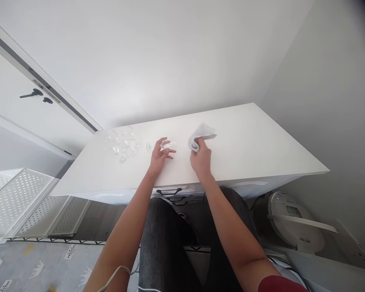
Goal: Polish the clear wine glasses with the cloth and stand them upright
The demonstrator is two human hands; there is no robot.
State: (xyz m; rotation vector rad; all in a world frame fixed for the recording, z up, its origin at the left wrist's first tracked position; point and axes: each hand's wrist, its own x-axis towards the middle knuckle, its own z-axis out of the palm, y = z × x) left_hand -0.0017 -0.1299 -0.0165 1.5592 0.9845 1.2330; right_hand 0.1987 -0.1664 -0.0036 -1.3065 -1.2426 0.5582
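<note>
My left hand point(160, 155) rests over the white table point(255, 146), fingers curled round a small clear glass point(167, 144) lying near its fingertips. My right hand point(200, 157) is closed on a crumpled white cloth point(200, 134), which sits on the tabletop just right of the glass. A cluster of several clear glasses point(121, 144) stands on the table to the left of my left hand, and a single glass point(149, 146) stands between the cluster and my hand.
White perforated shelving point(21, 202) stands at the lower left. A white round appliance point(292, 221) sits on the floor at the right. A door with a black handle point(32, 94) is at the far left. White walls enclose the table's back and right.
</note>
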